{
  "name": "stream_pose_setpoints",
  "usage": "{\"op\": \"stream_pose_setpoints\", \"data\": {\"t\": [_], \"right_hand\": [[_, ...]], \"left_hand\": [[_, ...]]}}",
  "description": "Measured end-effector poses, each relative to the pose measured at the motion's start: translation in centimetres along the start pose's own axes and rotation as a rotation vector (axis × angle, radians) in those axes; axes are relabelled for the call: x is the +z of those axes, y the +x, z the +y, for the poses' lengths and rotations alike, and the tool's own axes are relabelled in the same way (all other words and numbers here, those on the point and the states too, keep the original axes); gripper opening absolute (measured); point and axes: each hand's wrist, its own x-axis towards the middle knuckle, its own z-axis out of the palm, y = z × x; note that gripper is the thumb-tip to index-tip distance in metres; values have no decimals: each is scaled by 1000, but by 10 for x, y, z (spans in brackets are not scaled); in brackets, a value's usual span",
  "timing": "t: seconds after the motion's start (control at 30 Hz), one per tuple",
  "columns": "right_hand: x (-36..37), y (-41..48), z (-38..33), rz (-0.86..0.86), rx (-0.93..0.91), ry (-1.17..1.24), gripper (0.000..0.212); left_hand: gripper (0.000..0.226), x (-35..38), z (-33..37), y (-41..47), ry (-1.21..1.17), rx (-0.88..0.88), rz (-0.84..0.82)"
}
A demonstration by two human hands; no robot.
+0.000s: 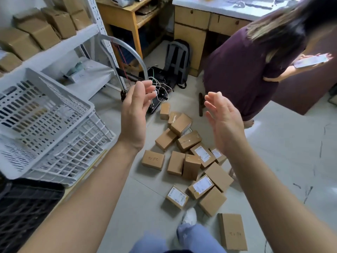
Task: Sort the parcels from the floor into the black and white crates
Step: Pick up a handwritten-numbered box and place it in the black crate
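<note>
Black crate (pixel 27 207) cut off at lower left, beside the tilted white crate (pixel 54 99) — parcels (pixel 184 157) strewn at all angles; left hand (pixel 135 114), right hand (pixel 224 121) loose-fingered, empty

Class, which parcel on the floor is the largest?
The flat parcel nearest the camera, right of the shoe; it is longer and wider than the others.

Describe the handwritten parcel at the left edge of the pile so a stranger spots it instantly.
From the white crates on the left, look right across the floor to the heap of brown parcels. The handwritten parcel lies at the heap's left edge, nearest the crates, with scrawl on top and no white label.
</note>
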Motion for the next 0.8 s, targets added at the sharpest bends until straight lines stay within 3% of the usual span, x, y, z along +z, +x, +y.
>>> {"op": "stream_pose_setpoints", "data": {"t": [0.13, 0.4, 0.8], "right_hand": [[-28, 40, 8, 63, 51, -24, 47], [-58, 94, 48, 244, 153, -45, 23], [-65, 136, 191, 760, 384, 45, 33]], "left_hand": [[37, 38, -29, 29, 7, -59, -55], [37, 77, -84, 97, 53, -164, -205], [33, 107, -229, 173, 360, -340, -670]]}}
